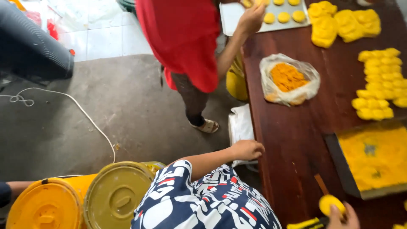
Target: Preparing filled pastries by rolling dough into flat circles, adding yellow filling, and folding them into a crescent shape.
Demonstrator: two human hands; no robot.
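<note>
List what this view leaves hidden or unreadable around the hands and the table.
- Right hand: cut off by the bottom edge of the head view, so its grip on the round yellow piece cannot be judged.
- Left hand: not seen in the head view.
- Dark tray: blurred and cut by the right edge; its yellow contents are unclear.
- Person in red: upper body cut by the top edge.

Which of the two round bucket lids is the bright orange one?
The left lid, at the bottom-left corner; the lid beside it is dull olive green.
</note>
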